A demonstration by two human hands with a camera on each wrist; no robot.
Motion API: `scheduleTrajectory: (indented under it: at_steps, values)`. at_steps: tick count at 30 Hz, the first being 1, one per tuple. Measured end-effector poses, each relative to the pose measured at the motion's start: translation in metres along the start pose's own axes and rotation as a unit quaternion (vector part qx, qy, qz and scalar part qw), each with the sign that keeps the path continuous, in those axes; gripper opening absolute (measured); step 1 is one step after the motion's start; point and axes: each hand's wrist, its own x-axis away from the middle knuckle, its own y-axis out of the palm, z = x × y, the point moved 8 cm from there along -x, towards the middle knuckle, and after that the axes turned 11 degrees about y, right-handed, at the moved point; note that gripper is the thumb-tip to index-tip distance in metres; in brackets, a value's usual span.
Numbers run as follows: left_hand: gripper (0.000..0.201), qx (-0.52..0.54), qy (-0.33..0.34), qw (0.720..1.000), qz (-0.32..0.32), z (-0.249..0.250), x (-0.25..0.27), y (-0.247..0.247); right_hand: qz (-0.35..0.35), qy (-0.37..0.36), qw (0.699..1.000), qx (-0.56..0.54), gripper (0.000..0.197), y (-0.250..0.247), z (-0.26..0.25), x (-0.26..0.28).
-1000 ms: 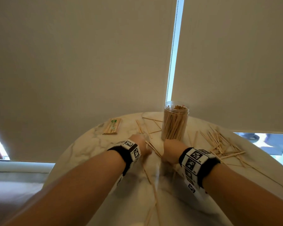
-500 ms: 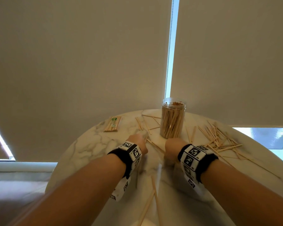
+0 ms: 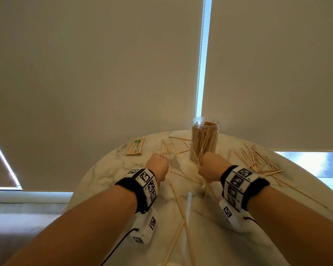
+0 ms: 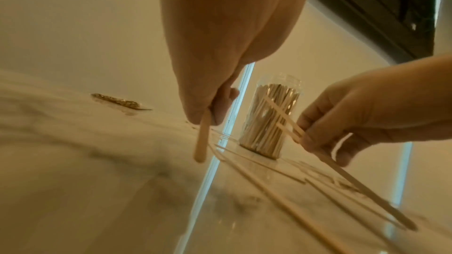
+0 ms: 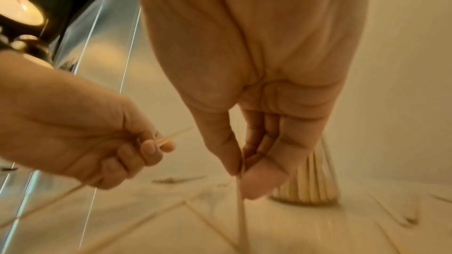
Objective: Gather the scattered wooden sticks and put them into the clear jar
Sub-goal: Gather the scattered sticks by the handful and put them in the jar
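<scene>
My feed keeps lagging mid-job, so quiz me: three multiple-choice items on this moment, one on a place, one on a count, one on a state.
1. Where does the big loose pile of sticks lie, relative to the jar?
A. To its right
B. To its left
C. Inside it

2. How many hands hold sticks?
A. None
B. One
C. Two

3. What state is the jar in?
A. Lying on its side, empty
B. Upright, no lid, holding many sticks
C. Upright with its lid on

Answers:
1 A, the head view shows the pile on the table right of the jar.
2 C, the left hand pinches a stick and the right hand pinches sticks too.
3 B, it stands open-topped with sticks packed inside.
</scene>
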Motion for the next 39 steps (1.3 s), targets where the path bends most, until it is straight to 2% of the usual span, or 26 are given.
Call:
scheduleTrajectory:
  at_steps: [2, 3, 5, 6, 7, 11, 14, 17, 19, 22, 24, 26, 28, 30, 32, 34, 37, 39]
  values:
    - [0.048, 0.078, -0.019, 0.997, 0.009, 0.009, 0.008, 0.006, 0.001, -0.018, 0.995, -0.096, 0.011, -0.014, -0.003, 0.004]
    - [0.061, 0.105, -0.024, 0.994, 0.001, 0.014, 0.012, 0.011, 0.0, -0.032, 0.987, -0.154, 0.012, -0.022, -0.007, 0.01]
    - [0.085, 0.139, -0.009, 0.99, -0.032, 0.029, 0.02, 0.022, -0.004, -0.074, 0.965, -0.251, 0.011, -0.033, -0.021, 0.023]
    - [0.091, 0.147, 0.01, 0.988, -0.047, 0.037, 0.024, 0.026, -0.011, -0.097, 0.954, -0.285, 0.009, -0.035, -0.028, 0.029]
    - [0.091, 0.153, 0.029, 0.986, -0.055, 0.046, 0.029, 0.028, -0.012, -0.109, 0.946, -0.306, 0.007, -0.037, -0.035, 0.037]
    - [0.057, 0.143, 0.081, 0.986, -0.021, 0.066, 0.045, 0.016, 0.017, -0.118, 0.93, -0.348, 0.011, -0.042, -0.044, 0.053]
    - [0.052, 0.103, 0.101, 0.989, 0.031, 0.066, 0.054, -0.004, 0.004, -0.135, 0.929, -0.343, 0.011, -0.039, -0.052, 0.069]
    - [0.047, 0.113, 0.082, 0.988, 0.073, 0.064, 0.064, -0.017, 0.01, -0.149, 0.936, -0.32, 0.008, -0.037, -0.061, 0.085]
    - [0.043, 0.139, 0.064, 0.985, 0.08, 0.062, 0.067, -0.019, -0.016, -0.149, 0.938, -0.313, 0.008, -0.034, -0.066, 0.095]
    - [0.021, 0.119, 0.058, 0.988, 0.085, 0.06, 0.07, -0.03, -0.067, -0.119, 0.937, -0.323, 0.016, -0.029, -0.062, 0.106]
    - [0.018, 0.054, 0.061, 0.994, 0.076, 0.058, 0.069, -0.039, -0.085, -0.073, 0.959, -0.261, 0.023, -0.017, -0.053, 0.111]
    - [0.023, -0.037, 0.05, 0.997, 0.047, 0.05, 0.068, -0.043, -0.1, -0.031, 0.99, -0.092, 0.033, 0.003, -0.041, 0.114]
    - [0.038, -0.139, 0.021, 0.99, -0.012, 0.037, 0.068, -0.04, -0.144, -0.007, 0.989, 0.046, 0.047, 0.029, -0.03, 0.121]
    - [0.049, -0.24, 0.01, 0.968, -0.067, 0.027, 0.068, -0.036, -0.159, -0.011, 0.978, 0.136, 0.056, 0.048, -0.026, 0.128]
    - [0.054, -0.32, 0.017, 0.941, -0.107, 0.022, 0.065, -0.029, -0.142, -0.012, 0.977, 0.162, 0.057, 0.058, -0.025, 0.13]
    - [0.065, -0.357, 0.044, 0.923, -0.139, 0.017, 0.057, -0.015, -0.131, -0.015, 0.979, 0.153, 0.056, 0.06, -0.026, 0.131]
    - [0.091, -0.361, 0.058, 0.916, -0.162, 0.006, 0.043, 0.007, -0.145, -0.057, 0.973, 0.172, 0.038, 0.057, -0.028, 0.13]
    - [0.09, -0.383, 0.028, 0.909, -0.163, 0.003, 0.04, 0.014, -0.168, -0.058, 0.967, 0.183, 0.027, 0.054, -0.023, 0.129]
